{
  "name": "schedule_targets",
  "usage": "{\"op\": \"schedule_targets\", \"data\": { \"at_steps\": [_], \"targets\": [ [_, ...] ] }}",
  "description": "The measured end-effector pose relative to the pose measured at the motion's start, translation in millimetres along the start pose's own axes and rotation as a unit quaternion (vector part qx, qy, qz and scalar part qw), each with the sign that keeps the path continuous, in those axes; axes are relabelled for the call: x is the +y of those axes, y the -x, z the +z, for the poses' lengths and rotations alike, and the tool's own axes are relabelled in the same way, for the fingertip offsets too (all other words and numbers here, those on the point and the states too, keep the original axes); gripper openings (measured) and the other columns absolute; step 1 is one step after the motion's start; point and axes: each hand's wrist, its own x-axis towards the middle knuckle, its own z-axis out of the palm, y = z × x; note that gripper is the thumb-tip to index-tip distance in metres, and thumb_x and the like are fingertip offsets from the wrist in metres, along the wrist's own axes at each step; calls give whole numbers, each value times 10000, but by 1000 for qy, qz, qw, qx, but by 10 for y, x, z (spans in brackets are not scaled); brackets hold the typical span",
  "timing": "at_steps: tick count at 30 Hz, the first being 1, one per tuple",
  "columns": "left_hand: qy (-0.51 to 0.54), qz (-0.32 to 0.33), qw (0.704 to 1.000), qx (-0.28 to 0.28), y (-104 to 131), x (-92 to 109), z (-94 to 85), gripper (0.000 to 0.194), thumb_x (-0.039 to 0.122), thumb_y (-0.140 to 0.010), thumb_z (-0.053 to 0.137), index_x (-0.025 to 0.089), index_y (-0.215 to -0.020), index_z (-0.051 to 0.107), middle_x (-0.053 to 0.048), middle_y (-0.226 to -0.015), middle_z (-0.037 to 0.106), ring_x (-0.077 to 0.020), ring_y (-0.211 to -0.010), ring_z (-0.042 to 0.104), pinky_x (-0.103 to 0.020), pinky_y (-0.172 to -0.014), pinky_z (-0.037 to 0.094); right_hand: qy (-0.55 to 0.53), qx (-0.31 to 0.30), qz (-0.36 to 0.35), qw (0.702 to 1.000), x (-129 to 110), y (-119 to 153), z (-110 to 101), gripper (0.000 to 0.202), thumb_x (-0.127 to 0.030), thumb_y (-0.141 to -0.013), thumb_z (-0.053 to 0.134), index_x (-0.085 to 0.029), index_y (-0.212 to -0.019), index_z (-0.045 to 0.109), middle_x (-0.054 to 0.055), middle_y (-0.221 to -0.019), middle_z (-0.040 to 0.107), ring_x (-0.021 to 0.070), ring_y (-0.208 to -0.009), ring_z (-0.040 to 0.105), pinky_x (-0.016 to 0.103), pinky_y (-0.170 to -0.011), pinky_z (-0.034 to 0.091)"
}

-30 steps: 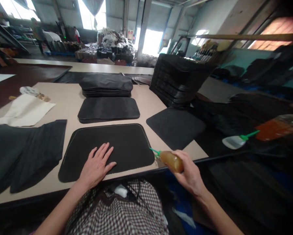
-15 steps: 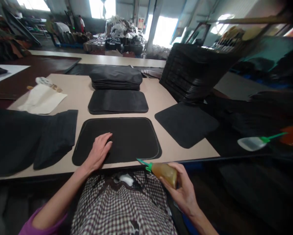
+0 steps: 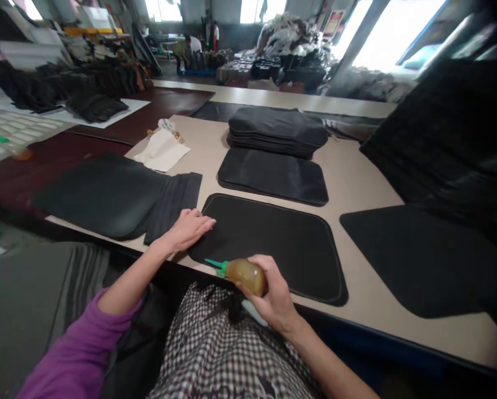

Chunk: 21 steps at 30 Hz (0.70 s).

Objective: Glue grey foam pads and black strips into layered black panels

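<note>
Directly in front of me lies a black rounded-corner panel (image 3: 273, 238) with a pale line running along its border. My left hand (image 3: 189, 229) rests on the panel's left end, fingers stretched out and palm down. A squeeze bottle (image 3: 245, 276) of amber liquid, probably glue, is wrapped in the fingers of my right hand (image 3: 273, 293). Its green nozzle points left, at the panel's near edge by the left corner. From here I cannot tell whether the tip touches. Just beyond the panel is a short stack of similar black pieces (image 3: 273, 174).
Farther back stands a taller stack of folded black pieces (image 3: 277, 130). Black sheets (image 3: 119, 194) lie to the left, near a cream cloth (image 3: 163, 149). On the right are a black panel (image 3: 414, 255) and a big dark pile (image 3: 451, 133). Another green-nozzled bottle (image 3: 15, 148) lies far left.
My view has swung left. The bottle in my right hand has moved leftward along the panel's near edge, from its right part to near the left corner. My left hand now lies farther left on the panel.
</note>
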Motion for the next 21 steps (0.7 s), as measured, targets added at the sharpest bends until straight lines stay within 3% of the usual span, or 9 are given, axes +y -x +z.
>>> {"op": "schedule_targets", "data": {
  "at_steps": [6, 12, 15, 17, 19, 21],
  "targets": [
    [66, -12, 996, -50, -145, -114, -114, 652, 488, -1085, 171, 256, -1011, 776, -17, -1143, 745, -229, -1064, 552, -406, -1021, 295, -5, -21, -38, 999, -9, -454, 310, 463, -309, -918, 697, -273, -1313, 457, 97, -1184, 554, 280, -1076, 583, 433, -927, 529],
    [54, -12, 996, -67, -216, -79, -163, 688, 506, -1080, 152, 235, -990, 778, -41, -1112, 754, -241, -1082, 559, -409, -1021, 308, -15, -51, -40, 998, -33, -590, 357, 478, -304, -907, 704, -269, -1321, 467, 112, -1231, 547, 286, -1103, 571, 437, -930, 523],
    [51, -12, 997, -64, -225, -37, -174, 675, 510, -1075, 158, 233, -991, 768, -46, -1098, 751, -243, -1072, 569, -412, -1025, 329, -56, -76, 0, 996, -111, -525, 157, 443, -314, -885, 732, -262, -1269, 518, 85, -1181, 573, 260, -1065, 581, 405, -927, 515],
    [46, -11, 997, -59, -204, -37, -154, 637, 504, -1071, 175, 250, -1008, 756, -38, -1096, 749, -248, -1066, 579, -424, -1024, 342, -108, -85, 81, 987, -140, -420, -82, 440, -356, -856, 761, -257, -1229, 549, 54, -1114, 594, 233, -997, 600, 365, -879, 527],
    [38, -9, 998, -51, -176, -93, -91, 599, 502, -1064, 189, 277, -1026, 743, -26, -1107, 744, -251, -1058, 590, -432, -1013, 364, -210, -75, 175, 959, -111, -251, -371, 472, -412, -820, 781, -251, -1200, 552, 26, -1026, 612, 208, -903, 617, 322, -790, 541],
    [30, 15, 999, -41, -175, -209, 21, 542, 516, -1050, 236, 308, -1036, 736, -7, -1115, 742, -252, -1053, 602, -423, -995, 401, -325, -11, 237, 915, 2, -12, -687, 527, -469, -791, 774, -244, -1204, 536, 38, -1032, 632, 210, -861, 632, 292, -680, 539]
  ]
}}
